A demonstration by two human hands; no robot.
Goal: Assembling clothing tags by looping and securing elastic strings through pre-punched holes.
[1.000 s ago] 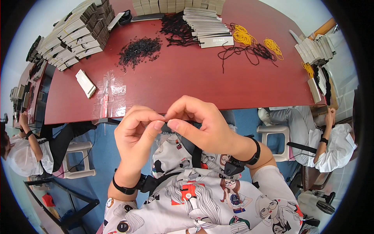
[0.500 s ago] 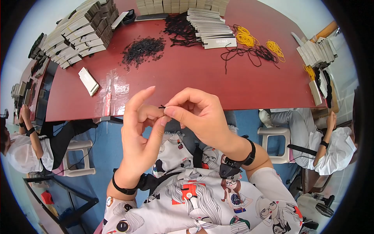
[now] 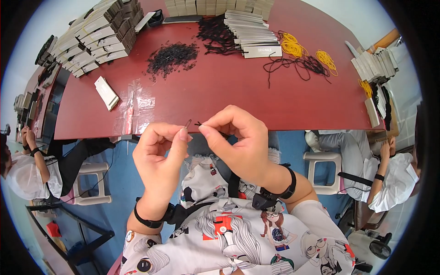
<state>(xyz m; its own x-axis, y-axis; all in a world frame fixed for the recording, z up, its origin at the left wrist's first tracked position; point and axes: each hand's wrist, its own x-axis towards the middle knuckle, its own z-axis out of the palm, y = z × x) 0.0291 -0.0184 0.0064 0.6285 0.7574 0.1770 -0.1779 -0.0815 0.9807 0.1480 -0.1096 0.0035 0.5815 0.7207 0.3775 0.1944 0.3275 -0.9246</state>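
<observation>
Between the thumb and forefinger of my left hand [image 3: 158, 153] is a small dark safety pin [image 3: 188, 123], its looped end pointing up. My right hand [image 3: 240, 142] pinches a black cord [image 3: 198, 123], and two short ends stick out toward the pin. Pin and cord are close together with a small gap between them. Both hands are over the table's near edge. Farther off on the table lies a loose pile of small dark pins [image 3: 173, 58]. The rest of the cord is hidden by my right fingers.
Stacked cards [image 3: 98, 36] rise at the far left, with a few loose cards [image 3: 106, 93] nearer. Tags with black cords [image 3: 256, 34] lie at the back, beside yellow cords [image 3: 293, 45] and loose black cords [image 3: 300, 68]. Clear tape [image 3: 137, 107] holds a red-handled tool. People sit on both sides.
My hands have moved apart. The left fingers have closed into a pinch, and the safety pin now shows in them. The cord ends remain in my right hand.
</observation>
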